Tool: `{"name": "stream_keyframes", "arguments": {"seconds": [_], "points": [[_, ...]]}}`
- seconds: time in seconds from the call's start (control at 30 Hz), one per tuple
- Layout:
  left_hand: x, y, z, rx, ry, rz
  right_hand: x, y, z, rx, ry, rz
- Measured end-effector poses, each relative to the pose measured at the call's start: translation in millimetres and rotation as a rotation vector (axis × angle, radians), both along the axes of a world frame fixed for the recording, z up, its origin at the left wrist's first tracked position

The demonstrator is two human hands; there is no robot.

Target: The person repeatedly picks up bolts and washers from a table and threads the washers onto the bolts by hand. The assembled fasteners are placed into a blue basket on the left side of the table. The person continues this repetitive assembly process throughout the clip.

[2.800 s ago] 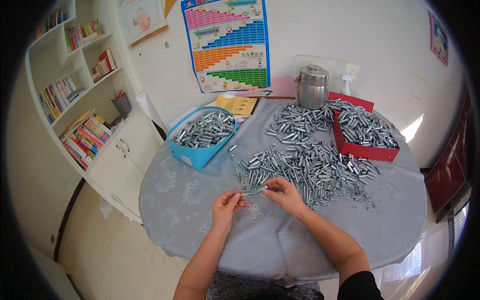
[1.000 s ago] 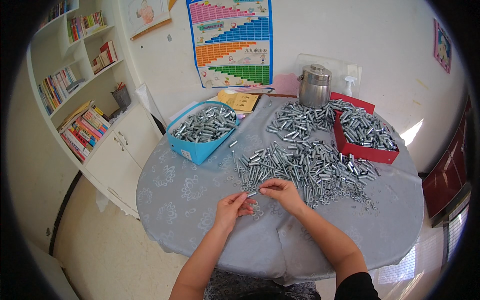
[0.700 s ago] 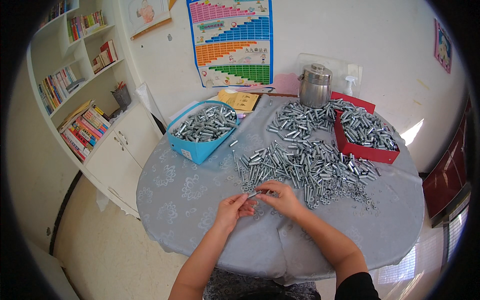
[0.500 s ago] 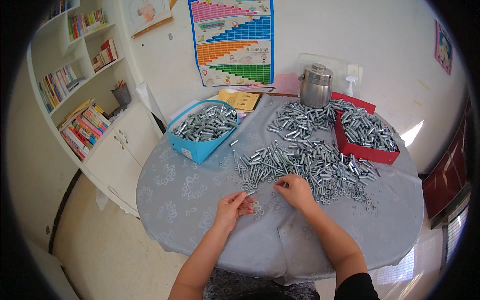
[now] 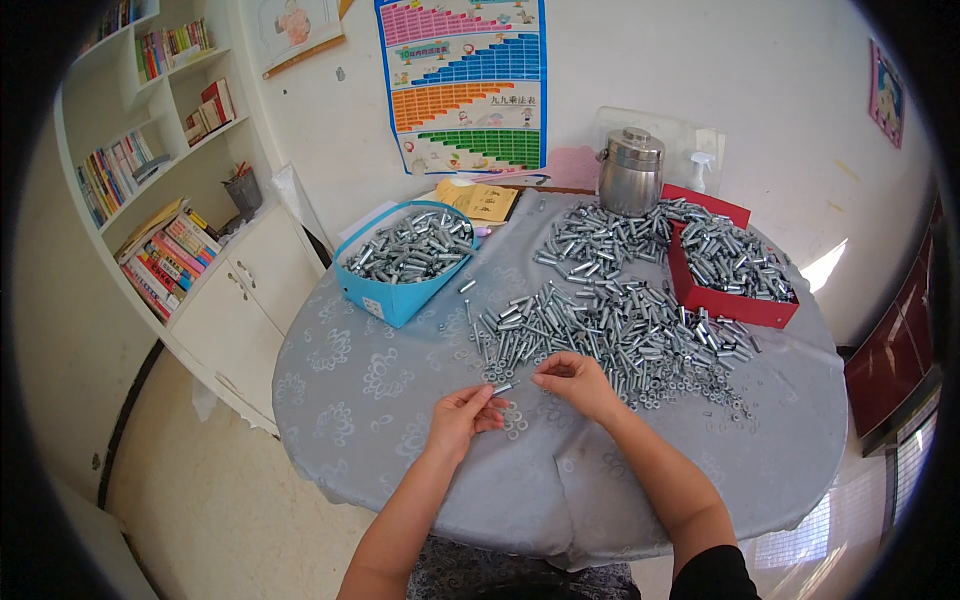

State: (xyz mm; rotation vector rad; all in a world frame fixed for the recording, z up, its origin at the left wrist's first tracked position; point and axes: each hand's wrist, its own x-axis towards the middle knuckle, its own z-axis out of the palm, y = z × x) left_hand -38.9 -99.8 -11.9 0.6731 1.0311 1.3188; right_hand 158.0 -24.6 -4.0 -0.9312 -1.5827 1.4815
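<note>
Between the thumb and fingers of my left hand [image 5: 458,418] is a silvery metal bolt [image 5: 506,387], its tip pointing right. My right hand [image 5: 580,386] is just right of that tip, thumb and forefinger pinched together. Whatever those fingers hold is too small to make out. Several flat washers [image 5: 513,422] lie on the grey cloth beside my left fingertips. Beyond both hands spreads a heap of loose bolts and metal sleeves [image 5: 600,325]. Small nuts and rings [image 5: 665,388] edge the heap's near right side.
A blue box [image 5: 405,303] full of metal pieces stands at the left of the round table. At the right is a filled red box [image 5: 745,312]. A steel canister [image 5: 632,178] rises behind another heap, with an open yellow book [image 5: 487,202] at the back edge.
My right hand has moved left, bringing its pinched fingers closer to the bolt tip. The left hand stays nearly still with the bolt.
</note>
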Motion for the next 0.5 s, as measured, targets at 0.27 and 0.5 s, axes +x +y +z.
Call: {"name": "stream_keyframes", "arguments": {"seconds": [0.27,0.5], "points": [[-0.4,-1.2,0.3,0.001,-0.03,-0.101,-5.2,-5.2,3.6,-0.061,0.091,0.101],[-1.9,-1.8,0.4,0.0,-0.116,-0.121,-9.1,-9.3,4.3,0.005,0.071,0.071]]}}
